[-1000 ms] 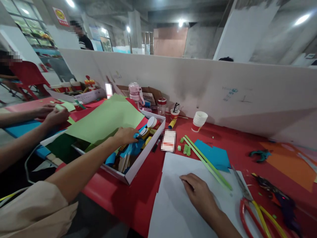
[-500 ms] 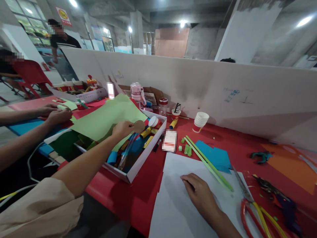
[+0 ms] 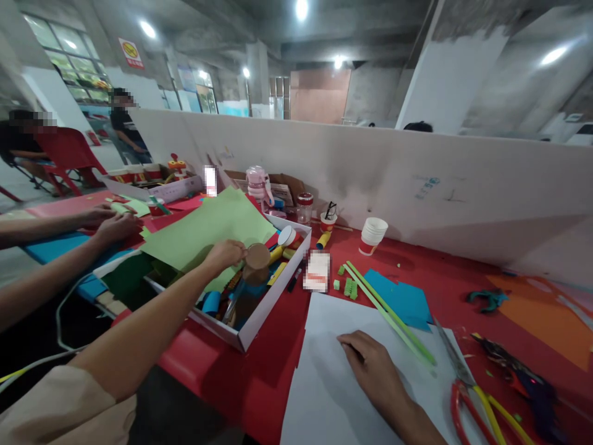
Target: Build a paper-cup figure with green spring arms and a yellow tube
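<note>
My left hand [image 3: 223,256] reaches over a white box [image 3: 273,293] and pinches the edge of a round brown disc [image 3: 257,255]. Beneath the disc the box holds a blue roll [image 3: 211,303], yellow rolls [image 3: 277,272] and other craft pieces. A large green sheet [image 3: 208,225] lies across the box's far left part, beside my left hand. My right hand [image 3: 367,357] rests on white paper [image 3: 319,371], its fingers curled together; whether anything is in them is hidden. Green strips [image 3: 391,312] lie just beyond it, with small green pieces [image 3: 351,288] near their far end.
Large scissors [image 3: 467,377] and a glue gun [image 3: 523,377] lie at the right. Blue paper [image 3: 401,296], stacked cups [image 3: 373,235] and a jar [image 3: 304,207] stand or lie farther back, before a white partition [image 3: 398,167]. A co-worker's hands [image 3: 113,222] work at the left.
The brown disc has moved slightly left and lower over the box and shows more of its flat face. The view has tilted up a little. My right hand keeps its place on the paper.
</note>
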The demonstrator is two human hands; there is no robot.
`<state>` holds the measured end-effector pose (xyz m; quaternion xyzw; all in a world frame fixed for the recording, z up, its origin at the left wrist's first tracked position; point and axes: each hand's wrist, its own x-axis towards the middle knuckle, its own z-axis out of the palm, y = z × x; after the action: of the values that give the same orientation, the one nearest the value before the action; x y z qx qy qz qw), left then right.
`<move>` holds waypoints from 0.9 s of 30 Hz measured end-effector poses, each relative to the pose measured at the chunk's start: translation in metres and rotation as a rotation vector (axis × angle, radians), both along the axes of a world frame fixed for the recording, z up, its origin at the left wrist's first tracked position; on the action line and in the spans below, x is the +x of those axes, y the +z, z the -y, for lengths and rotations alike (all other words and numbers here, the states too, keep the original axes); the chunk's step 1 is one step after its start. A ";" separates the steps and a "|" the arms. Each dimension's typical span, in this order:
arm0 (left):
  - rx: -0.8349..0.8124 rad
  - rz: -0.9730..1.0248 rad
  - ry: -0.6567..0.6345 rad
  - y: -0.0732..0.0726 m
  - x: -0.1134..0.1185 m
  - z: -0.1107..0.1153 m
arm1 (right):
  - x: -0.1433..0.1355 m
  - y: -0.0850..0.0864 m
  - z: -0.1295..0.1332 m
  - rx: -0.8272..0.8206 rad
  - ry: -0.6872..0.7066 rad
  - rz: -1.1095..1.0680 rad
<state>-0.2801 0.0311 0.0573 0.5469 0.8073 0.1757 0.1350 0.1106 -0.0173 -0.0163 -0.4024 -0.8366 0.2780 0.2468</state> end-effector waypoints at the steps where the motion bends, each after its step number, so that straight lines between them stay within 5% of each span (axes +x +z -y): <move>1: -0.029 0.007 0.016 0.003 -0.001 0.002 | 0.000 -0.001 0.000 0.000 -0.003 -0.009; 7: -0.056 0.015 0.063 0.030 0.004 0.014 | 0.002 0.000 -0.001 0.010 -0.078 -0.117; 11: -0.045 -0.030 -0.040 0.042 0.018 0.024 | 0.003 0.003 -0.002 0.026 -0.136 -0.166; 19: -0.354 -0.240 -0.225 0.036 0.021 0.033 | 0.002 0.003 -0.003 0.036 -0.107 -0.168; 27: -0.433 -0.217 -0.373 0.030 0.006 0.003 | 0.002 0.002 -0.003 0.026 -0.113 -0.163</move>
<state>-0.2745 0.0277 0.0877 0.6597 0.7214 -0.0877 0.1915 0.1131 -0.0145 -0.0143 -0.4219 -0.7931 0.2845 0.3346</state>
